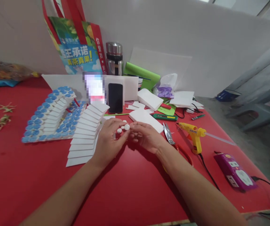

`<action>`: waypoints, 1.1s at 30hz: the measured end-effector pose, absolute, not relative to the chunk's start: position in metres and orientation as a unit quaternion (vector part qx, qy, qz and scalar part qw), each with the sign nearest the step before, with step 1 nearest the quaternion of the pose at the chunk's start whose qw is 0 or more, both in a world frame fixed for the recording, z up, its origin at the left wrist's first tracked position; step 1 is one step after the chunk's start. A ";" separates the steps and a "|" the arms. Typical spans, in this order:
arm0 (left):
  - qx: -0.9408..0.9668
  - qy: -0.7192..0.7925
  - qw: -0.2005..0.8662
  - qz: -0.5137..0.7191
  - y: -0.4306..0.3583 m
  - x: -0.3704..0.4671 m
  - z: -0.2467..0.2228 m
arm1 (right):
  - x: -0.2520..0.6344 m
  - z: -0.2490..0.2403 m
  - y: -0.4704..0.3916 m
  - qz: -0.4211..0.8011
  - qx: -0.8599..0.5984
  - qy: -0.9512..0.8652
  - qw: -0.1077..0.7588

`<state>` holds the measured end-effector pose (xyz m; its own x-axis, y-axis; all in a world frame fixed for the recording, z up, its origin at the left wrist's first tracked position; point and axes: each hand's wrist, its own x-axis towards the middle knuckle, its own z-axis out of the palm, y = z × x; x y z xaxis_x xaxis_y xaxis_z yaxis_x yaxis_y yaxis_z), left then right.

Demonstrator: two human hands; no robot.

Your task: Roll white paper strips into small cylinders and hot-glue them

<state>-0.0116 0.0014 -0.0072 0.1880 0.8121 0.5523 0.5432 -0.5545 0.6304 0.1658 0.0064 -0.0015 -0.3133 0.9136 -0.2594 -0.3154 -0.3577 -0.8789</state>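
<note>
Several small round white pieces (126, 127) are between my two hands, above the red table (125, 194). Thumb and fingers of my left hand (110, 138) are closed on them from the left. My right hand (145, 136) meets them from the right with its thumb and index finger pinched together at the rightmost piece. Just left of my left hand stands a stepped fan of white foam boards (82, 146). Beyond it is a curved staircase form (35, 125) edged with blue and white round pieces.
Right of my hands lie scissors (169, 135), a green cutter (164, 117), a yellow glue gun (195, 135) with its cord, and a purple power socket (235, 172). Behind stand a black phone (115, 98), a lit screen (94, 88), a steel flask (114, 59) and a bag (78, 47).
</note>
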 end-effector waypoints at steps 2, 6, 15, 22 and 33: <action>0.767 0.471 0.098 0.426 0.006 -0.015 -0.011 | 0.163 -0.003 0.005 0.601 -0.467 -0.474 0.443; 0.800 0.477 0.015 0.364 0.010 -0.017 -0.017 | 0.153 -0.006 0.004 0.379 -0.539 -0.633 0.406; 0.818 0.473 -0.004 0.327 0.006 -0.012 -0.017 | 0.147 -0.005 0.006 0.333 -0.580 -0.646 0.368; 0.799 0.488 0.034 0.351 0.010 -0.019 -0.012 | 0.150 -0.006 0.010 0.219 -0.597 -0.704 0.317; 0.788 0.544 0.107 0.268 0.013 -0.022 -0.019 | 0.149 -0.022 0.013 0.204 -0.573 -0.747 0.269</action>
<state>-0.0223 0.0125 -0.0195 0.2636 0.9146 0.3065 0.8004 -0.3847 0.4597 0.1494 0.0134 -0.0216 -0.1984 0.9657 0.1675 0.7464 0.2597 -0.6127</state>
